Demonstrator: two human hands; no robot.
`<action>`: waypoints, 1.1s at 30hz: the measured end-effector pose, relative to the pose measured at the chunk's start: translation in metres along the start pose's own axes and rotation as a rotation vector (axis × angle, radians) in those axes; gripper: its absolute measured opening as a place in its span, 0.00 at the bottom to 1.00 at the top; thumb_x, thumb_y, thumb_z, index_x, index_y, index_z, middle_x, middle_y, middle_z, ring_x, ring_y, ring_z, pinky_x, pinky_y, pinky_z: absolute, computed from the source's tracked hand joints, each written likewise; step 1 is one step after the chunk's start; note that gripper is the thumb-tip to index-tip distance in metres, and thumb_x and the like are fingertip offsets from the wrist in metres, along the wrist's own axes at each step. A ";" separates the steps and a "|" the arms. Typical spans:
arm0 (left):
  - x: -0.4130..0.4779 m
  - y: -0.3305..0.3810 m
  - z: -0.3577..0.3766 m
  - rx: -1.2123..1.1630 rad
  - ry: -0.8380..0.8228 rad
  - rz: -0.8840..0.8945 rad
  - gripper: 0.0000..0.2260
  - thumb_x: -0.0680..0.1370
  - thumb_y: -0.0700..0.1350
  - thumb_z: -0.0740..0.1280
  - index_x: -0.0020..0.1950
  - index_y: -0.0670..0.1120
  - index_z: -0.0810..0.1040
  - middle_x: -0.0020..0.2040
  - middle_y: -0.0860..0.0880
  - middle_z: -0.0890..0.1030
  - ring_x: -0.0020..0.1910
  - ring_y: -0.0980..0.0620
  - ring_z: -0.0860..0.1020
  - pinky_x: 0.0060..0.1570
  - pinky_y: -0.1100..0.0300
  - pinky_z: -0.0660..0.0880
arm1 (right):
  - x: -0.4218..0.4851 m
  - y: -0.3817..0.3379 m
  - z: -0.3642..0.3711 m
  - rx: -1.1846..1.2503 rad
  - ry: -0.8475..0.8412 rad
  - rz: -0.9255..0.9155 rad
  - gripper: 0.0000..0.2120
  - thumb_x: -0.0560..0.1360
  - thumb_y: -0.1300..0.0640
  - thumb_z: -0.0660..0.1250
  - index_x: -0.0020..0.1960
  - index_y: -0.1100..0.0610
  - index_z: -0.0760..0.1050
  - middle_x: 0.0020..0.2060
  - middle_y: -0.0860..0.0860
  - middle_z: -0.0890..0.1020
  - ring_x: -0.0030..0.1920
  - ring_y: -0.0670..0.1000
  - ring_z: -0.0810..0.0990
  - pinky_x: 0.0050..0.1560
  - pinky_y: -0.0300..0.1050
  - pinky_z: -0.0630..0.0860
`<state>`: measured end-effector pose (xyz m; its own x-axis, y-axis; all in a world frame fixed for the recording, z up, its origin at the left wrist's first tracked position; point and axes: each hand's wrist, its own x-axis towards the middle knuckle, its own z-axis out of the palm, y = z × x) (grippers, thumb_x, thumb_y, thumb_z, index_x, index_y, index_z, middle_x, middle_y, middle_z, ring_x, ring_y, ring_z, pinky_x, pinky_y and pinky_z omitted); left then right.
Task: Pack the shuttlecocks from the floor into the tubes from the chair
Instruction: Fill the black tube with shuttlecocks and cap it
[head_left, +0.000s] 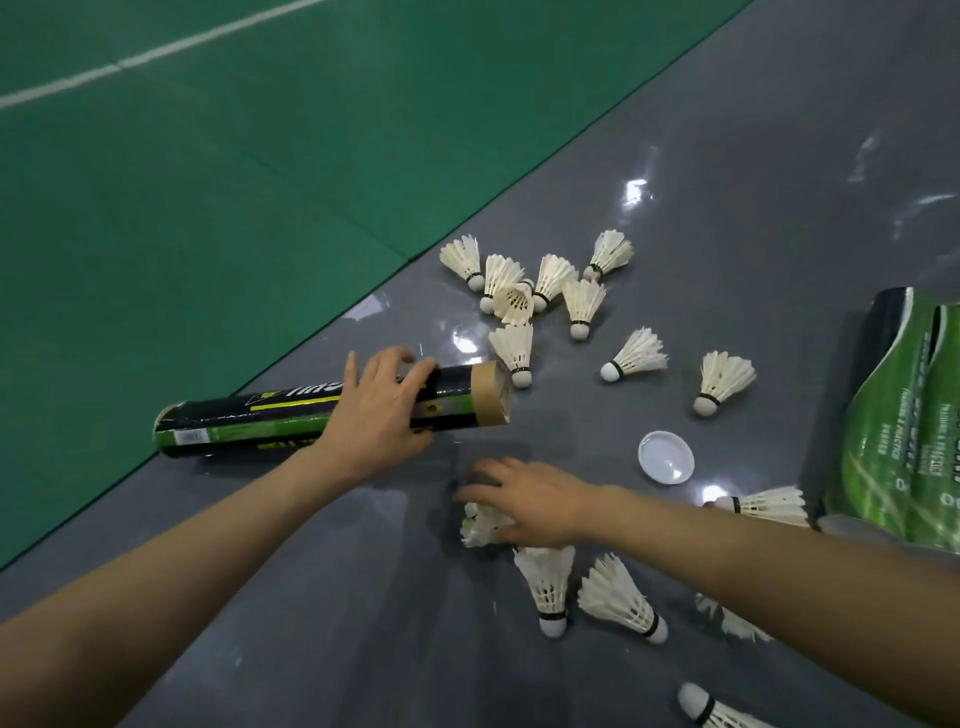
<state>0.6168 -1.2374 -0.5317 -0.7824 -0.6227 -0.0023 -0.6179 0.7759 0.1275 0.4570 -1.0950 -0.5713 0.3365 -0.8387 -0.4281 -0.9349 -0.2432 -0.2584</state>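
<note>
Two tubes out: spare tube (904, 415) idle at the right edge, working tube (249, 426) lying mid-left with its open mouth toward centre. Left hand (379, 415) grips it near the mouth, fingers curled over. Right hand (530, 501), below centre, fingers curled round a shuttlecock (480, 525) on the floor. Step: loading, with over a dozen loose shuttlecocks (519, 296) still out. Next: turn it cork-first, line it up with the mouth, slide it in without crushing feathers. Surface: glossy grey floor (727, 182); green court mat (208, 182) with white line (156, 52) upper left; white cap (666, 457) right of centre.
</note>
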 end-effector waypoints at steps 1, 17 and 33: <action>0.001 -0.001 0.000 -0.013 -0.015 0.012 0.31 0.68 0.52 0.72 0.68 0.48 0.68 0.64 0.44 0.70 0.63 0.41 0.71 0.66 0.41 0.61 | 0.005 -0.002 0.002 -0.011 -0.020 0.007 0.26 0.76 0.49 0.66 0.71 0.51 0.63 0.70 0.54 0.63 0.67 0.57 0.65 0.62 0.54 0.70; 0.008 0.013 -0.026 -0.292 0.173 -0.076 0.32 0.66 0.49 0.78 0.67 0.43 0.70 0.59 0.43 0.69 0.57 0.42 0.70 0.58 0.49 0.71 | -0.082 0.053 -0.084 0.882 1.158 0.471 0.04 0.75 0.52 0.68 0.42 0.49 0.81 0.39 0.45 0.80 0.43 0.47 0.76 0.48 0.41 0.71; 0.004 0.060 -0.066 -0.400 0.375 0.096 0.32 0.67 0.47 0.78 0.66 0.41 0.69 0.59 0.44 0.73 0.57 0.47 0.71 0.56 0.58 0.67 | -0.106 0.006 -0.118 0.797 1.084 0.170 0.17 0.80 0.51 0.59 0.51 0.62 0.80 0.46 0.51 0.83 0.49 0.47 0.79 0.50 0.38 0.72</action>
<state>0.5814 -1.1998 -0.4588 -0.7073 -0.6010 0.3722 -0.4103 0.7778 0.4761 0.4027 -1.0652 -0.4257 -0.3786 -0.8786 0.2911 -0.5126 -0.0628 -0.8563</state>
